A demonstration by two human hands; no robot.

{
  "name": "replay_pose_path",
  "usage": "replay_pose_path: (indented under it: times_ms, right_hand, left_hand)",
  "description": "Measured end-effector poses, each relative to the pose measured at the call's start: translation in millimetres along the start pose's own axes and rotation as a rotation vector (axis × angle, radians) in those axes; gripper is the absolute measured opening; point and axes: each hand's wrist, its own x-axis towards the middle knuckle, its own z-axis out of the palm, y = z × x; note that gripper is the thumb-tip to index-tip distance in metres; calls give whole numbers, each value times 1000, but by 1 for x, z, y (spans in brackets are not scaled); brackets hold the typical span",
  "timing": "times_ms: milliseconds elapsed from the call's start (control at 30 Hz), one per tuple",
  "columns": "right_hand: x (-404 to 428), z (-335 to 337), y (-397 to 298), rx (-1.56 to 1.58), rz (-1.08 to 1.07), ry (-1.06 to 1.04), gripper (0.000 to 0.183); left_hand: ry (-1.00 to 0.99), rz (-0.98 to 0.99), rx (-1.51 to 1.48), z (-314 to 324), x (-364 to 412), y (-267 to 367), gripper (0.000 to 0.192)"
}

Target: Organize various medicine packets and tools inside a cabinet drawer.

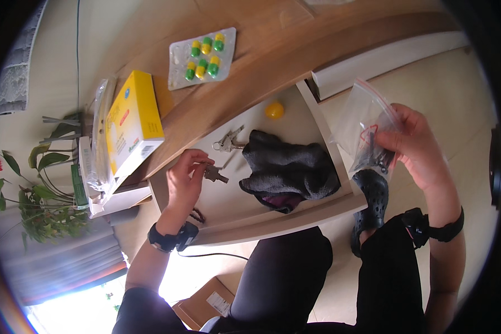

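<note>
My left hand [186, 175] pinches a metal key [216, 174] over the left side of a pulled-out white drawer [229, 198]. My right hand [417, 146], beyond the drawer's right wall, grips a clear zip-lock bag [355, 112]. Small dark metal parts, possibly screws [373, 159], lie at the bottom of the bag, which bears red print. Inside the drawer a dark grey fleecy cloth [292, 167] with a purple patch lies bunched up. A ring of keys [229, 142] touches or nearly touches its left edge. Behind the cloth is a small yellow ball [274, 110].
On the wooden tabletop [250, 79] above the drawer lie a capsule blister pack [202, 58] and a yellow-and-white box [135, 121]. A dark braided band [198, 215] lies at the drawer's front left. Leafy plants [46, 192] stand left; a cardboard box [204, 300] sits below.
</note>
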Motion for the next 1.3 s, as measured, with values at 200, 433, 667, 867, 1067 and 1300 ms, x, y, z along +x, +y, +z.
replay_pose_path:
  times_ms: [200,433,667,867,1067,1300]
  right_hand:
    - [-2,1,-3,22,5,-60,18]
    - [-8,8,-35,-16,-27,-131,20]
    - [-4,42,-111,-129,-260,-269,24]
    - [40,113,-177,-226,-545,-253,24]
    - [98,133,-183,-507,-441,-193,30]
    - [91,145,-172,-638,-759,48,36]
  left_hand:
    - [27,133,419,16,15,-5,39]
    - [-40,44,458,18,18,-33,21]
    - [-8,-19,330,19,22,-19,12]
    - [41,62,395,15,13,-26,7]
    - [-41,145,361,-33,-31,14,9]
    - [6,224,268,-89,-79,82,19]
